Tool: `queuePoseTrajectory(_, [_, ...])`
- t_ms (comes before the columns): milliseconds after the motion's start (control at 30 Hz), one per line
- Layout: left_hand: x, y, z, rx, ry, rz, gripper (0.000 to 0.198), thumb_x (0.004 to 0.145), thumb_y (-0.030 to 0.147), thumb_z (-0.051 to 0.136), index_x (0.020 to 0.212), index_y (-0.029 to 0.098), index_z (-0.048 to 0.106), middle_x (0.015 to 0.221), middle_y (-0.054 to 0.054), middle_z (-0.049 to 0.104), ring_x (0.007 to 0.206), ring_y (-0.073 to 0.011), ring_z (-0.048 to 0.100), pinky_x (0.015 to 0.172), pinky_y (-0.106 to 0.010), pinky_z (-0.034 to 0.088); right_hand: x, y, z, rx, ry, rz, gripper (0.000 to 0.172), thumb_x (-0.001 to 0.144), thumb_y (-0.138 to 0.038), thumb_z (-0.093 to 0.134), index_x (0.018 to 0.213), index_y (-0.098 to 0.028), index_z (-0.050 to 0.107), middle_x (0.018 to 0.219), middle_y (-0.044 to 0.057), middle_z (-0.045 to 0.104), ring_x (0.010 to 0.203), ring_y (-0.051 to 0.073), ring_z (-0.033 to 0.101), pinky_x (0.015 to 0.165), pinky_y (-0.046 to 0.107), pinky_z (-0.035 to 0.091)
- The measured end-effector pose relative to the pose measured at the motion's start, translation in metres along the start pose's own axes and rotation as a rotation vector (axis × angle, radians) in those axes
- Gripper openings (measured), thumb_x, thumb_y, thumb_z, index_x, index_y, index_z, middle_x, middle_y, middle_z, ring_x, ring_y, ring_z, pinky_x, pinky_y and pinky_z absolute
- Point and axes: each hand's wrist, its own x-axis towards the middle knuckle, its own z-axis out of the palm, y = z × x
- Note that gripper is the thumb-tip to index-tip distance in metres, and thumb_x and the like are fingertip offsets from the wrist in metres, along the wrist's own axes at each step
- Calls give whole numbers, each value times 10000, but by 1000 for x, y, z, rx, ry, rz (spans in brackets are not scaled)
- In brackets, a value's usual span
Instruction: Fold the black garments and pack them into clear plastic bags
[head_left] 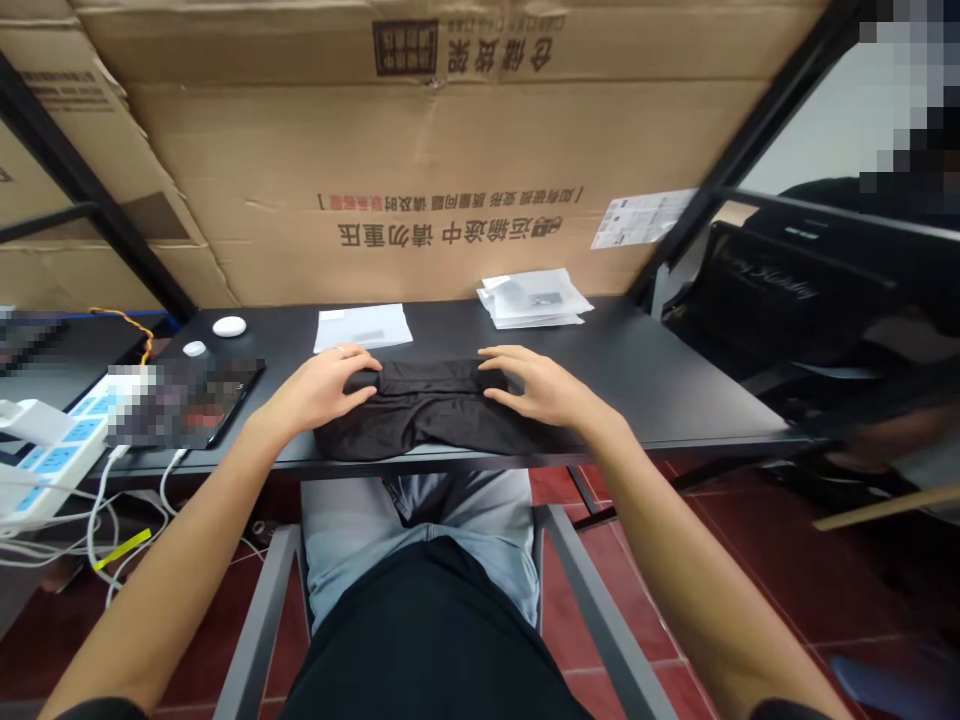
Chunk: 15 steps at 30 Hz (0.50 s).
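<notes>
A black stretchy cloth garment [435, 415] lies spread near the front edge of the black table, its upper edge a straight folded band. Its exact kind is hard to make out. At the left end of the band is my left hand [326, 388], thumb and fingers curved round the cloth. My right hand [540, 385] holds the right end the same way, thumb below and fingers above. The band lies straight between them, and the lower part of the garment rests in loose folds.
Behind the garment lie a flat white plastic packet [364, 328] and a stack of similar packets [534, 298]. A large cardboard sheet [435, 150] stands at the back. Leftward are a dark tablet-like device [236, 385], a white case [229, 327] and a power strip [75, 440] with cables.
</notes>
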Motion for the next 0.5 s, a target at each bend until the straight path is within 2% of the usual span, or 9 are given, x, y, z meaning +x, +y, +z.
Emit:
queuePoseTrajectory(67, [16,-7,7,21,-98,63,338,1016,382,710,1321,252,778,1463,-113,758,1367,-314,712,1207,-494,568,8,12,4,-59,-81,-34,314,1029,-420,739,1279,-251,822,1567,153,748,1482,387,697,1269,592,566])
queuePoseTrajectory(100, [22,-10,10,24,-145,85,339,1009,375,711,1315,248,779,1477,-118,754,1395,-320,701,1228,-497,557,10,16,6,-76,-116,-49,297,1038,-418,721,1254,-244,827,1525,159,772,1457,388,714,1254,586,578])
queuePoseTrajectory(200, [30,-13,14,36,-239,110,289,985,351,700,1235,231,780,1381,-128,785,1324,-328,730,1180,-490,581,11,22,8,-98,-186,-88,230,1074,-377,641,1137,-252,823,1378,145,836,1317,357,785,1166,528,620])
queuePoseTrajectory(267, [34,-13,15,55,-255,95,236,976,331,675,1167,232,772,1282,-124,805,1238,-332,754,1118,-488,600,12,24,7,-102,-174,-73,199,1069,-340,617,1100,-265,798,1279,122,860,1192,332,818,1080,485,637])
queuePoseTrajectory(333, [39,-14,16,56,-232,50,207,977,308,638,1128,244,764,1188,-106,817,1138,-321,772,1050,-470,612,17,25,7,-78,-131,-16,173,1061,-332,608,1106,-273,764,1138,94,870,1028,306,825,970,448,639])
queuePoseTrajectory(400, [48,-13,18,20,-169,-35,249,1002,287,584,1182,247,752,1101,-86,824,1018,-295,781,987,-443,617,30,30,8,-17,-53,67,165,1066,-353,595,1117,-270,729,996,67,853,883,283,797,894,427,628])
queuePoseTrajectory(500, [67,-10,24,4,34,-240,387,1058,266,518,1407,209,675,1080,-103,830,939,-289,782,958,-445,619,57,38,13,77,175,257,228,1060,-397,597,1209,-253,691,936,63,836,826,276,767,895,449,634])
